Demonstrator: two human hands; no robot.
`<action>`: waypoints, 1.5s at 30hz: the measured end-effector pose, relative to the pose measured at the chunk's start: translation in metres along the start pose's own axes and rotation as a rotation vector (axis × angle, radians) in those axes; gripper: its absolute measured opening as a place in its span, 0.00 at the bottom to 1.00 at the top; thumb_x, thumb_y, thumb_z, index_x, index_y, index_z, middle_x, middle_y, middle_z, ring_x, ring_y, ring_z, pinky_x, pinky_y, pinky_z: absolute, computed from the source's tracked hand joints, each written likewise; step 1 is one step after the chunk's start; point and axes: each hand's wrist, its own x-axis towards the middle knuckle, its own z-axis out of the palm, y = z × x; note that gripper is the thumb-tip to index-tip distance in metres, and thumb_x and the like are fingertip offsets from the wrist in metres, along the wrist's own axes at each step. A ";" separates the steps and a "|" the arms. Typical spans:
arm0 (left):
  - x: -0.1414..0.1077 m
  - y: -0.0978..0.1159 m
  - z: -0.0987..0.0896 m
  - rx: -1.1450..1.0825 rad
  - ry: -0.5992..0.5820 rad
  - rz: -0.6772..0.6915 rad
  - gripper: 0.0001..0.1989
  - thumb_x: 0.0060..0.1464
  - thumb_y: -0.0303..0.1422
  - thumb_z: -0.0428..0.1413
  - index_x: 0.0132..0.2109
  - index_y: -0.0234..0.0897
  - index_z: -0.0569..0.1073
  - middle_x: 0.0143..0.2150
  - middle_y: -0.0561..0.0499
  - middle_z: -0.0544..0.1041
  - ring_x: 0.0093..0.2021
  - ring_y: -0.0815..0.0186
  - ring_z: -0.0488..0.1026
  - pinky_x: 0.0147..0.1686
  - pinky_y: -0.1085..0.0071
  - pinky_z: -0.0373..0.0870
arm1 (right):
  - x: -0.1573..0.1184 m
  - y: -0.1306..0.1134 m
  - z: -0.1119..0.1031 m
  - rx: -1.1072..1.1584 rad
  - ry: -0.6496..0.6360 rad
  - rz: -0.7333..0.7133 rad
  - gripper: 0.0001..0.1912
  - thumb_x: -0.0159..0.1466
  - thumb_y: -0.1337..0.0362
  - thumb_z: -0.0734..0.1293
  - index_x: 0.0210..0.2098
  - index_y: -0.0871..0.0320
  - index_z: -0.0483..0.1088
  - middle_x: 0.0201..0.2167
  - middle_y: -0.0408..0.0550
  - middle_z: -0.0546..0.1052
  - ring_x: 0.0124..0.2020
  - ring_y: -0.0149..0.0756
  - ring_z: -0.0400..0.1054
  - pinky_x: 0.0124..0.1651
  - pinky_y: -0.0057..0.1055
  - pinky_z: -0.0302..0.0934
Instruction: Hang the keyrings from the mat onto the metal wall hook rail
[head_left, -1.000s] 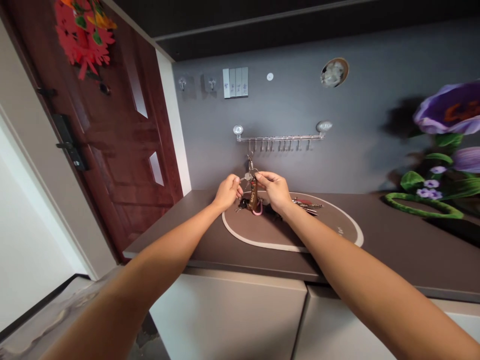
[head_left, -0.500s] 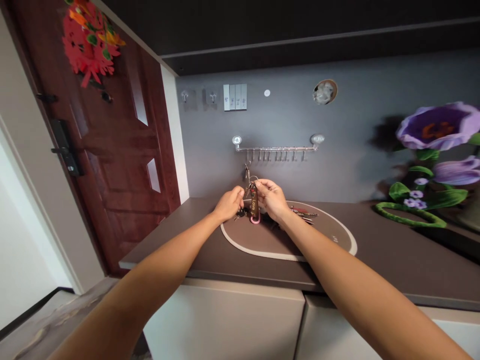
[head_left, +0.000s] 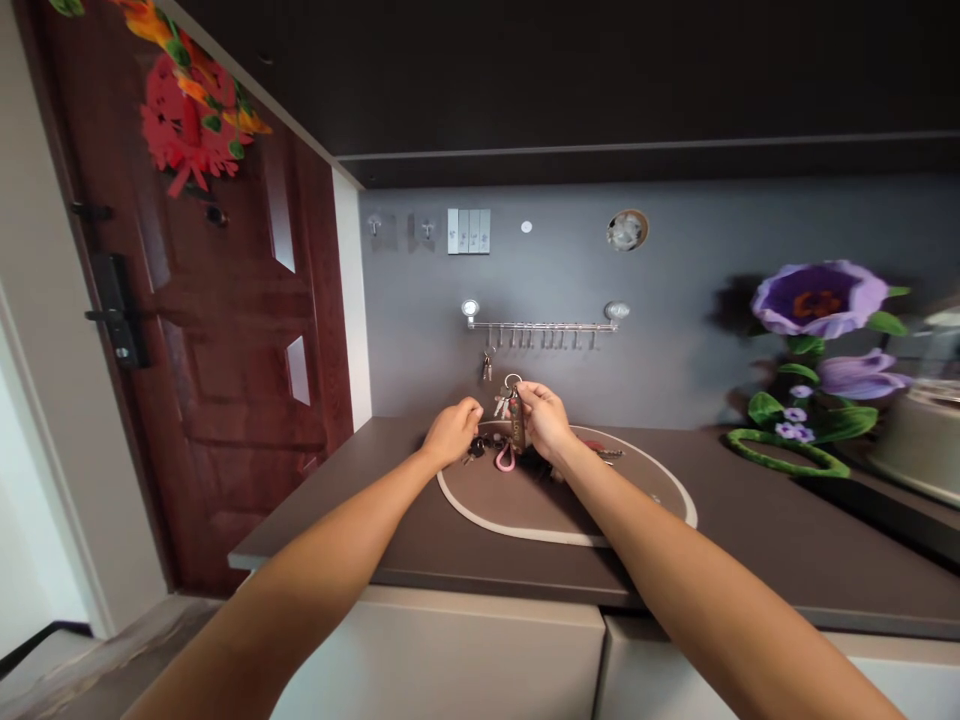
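At centre, my right hand pinches LOVE-tagged keyring | left hand: grip I cannot tell | small keys already hung, other keys on mat

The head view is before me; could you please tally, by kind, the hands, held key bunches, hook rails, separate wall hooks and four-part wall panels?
Hands (left hand, right hand): 2
Held key bunch: 1
Hook rail: 1
Separate wall hooks: 2
Four-part wall panel: 1
Total: 7
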 end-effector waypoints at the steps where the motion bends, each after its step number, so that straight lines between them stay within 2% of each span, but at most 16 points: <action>1: 0.000 0.001 0.000 0.013 -0.001 0.004 0.12 0.57 0.35 0.40 0.37 0.38 0.66 0.26 0.54 0.73 0.26 0.69 0.68 0.29 0.75 0.60 | 0.001 -0.002 0.001 -0.006 0.019 0.003 0.05 0.53 0.66 0.65 0.28 0.58 0.63 0.15 0.38 0.67 0.18 0.27 0.64 0.25 0.26 0.63; 4: 0.000 0.002 0.000 0.051 0.001 0.015 0.12 0.56 0.34 0.41 0.35 0.38 0.68 0.26 0.53 0.73 0.28 0.69 0.68 0.30 0.74 0.59 | 0.007 -0.010 0.005 -0.026 0.054 0.007 0.01 0.56 0.69 0.62 0.27 0.59 0.63 0.14 0.39 0.67 0.17 0.27 0.64 0.23 0.25 0.62; 11: 0.001 0.000 0.000 0.076 0.012 0.038 0.13 0.55 0.33 0.41 0.34 0.38 0.69 0.27 0.52 0.73 0.30 0.68 0.69 0.31 0.74 0.59 | 0.034 -0.028 0.025 -0.076 0.025 -0.004 0.07 0.58 0.73 0.59 0.23 0.61 0.63 0.12 0.40 0.65 0.14 0.24 0.60 0.18 0.22 0.61; 19: 0.000 0.001 0.000 0.079 -0.004 0.037 0.13 0.55 0.33 0.41 0.35 0.37 0.70 0.28 0.51 0.74 0.30 0.68 0.69 0.31 0.74 0.59 | 0.069 -0.032 0.042 -0.051 0.151 0.056 0.08 0.58 0.74 0.59 0.24 0.61 0.60 0.10 0.38 0.62 0.12 0.24 0.58 0.16 0.22 0.61; 28: 0.001 0.000 -0.001 0.096 -0.008 0.043 0.13 0.55 0.33 0.42 0.34 0.37 0.71 0.27 0.52 0.74 0.28 0.68 0.69 0.30 0.74 0.60 | 0.087 -0.028 0.045 -0.025 0.241 0.115 0.09 0.58 0.74 0.59 0.23 0.59 0.59 0.11 0.38 0.62 0.14 0.25 0.60 0.17 0.23 0.63; 37: 0.001 -0.002 -0.001 0.079 -0.009 0.039 0.13 0.55 0.34 0.42 0.34 0.37 0.70 0.27 0.52 0.74 0.28 0.68 0.68 0.30 0.74 0.59 | 0.084 -0.025 0.043 -0.020 0.232 0.135 0.05 0.57 0.73 0.59 0.25 0.61 0.62 0.11 0.40 0.63 0.13 0.26 0.60 0.15 0.23 0.61; 45: 0.002 -0.005 -0.001 0.090 -0.001 0.006 0.13 0.55 0.34 0.42 0.35 0.37 0.71 0.27 0.51 0.74 0.28 0.68 0.69 0.29 0.74 0.60 | 0.086 -0.015 0.032 -0.057 0.178 0.125 0.09 0.58 0.73 0.59 0.22 0.61 0.61 0.10 0.39 0.63 0.12 0.24 0.58 0.17 0.22 0.62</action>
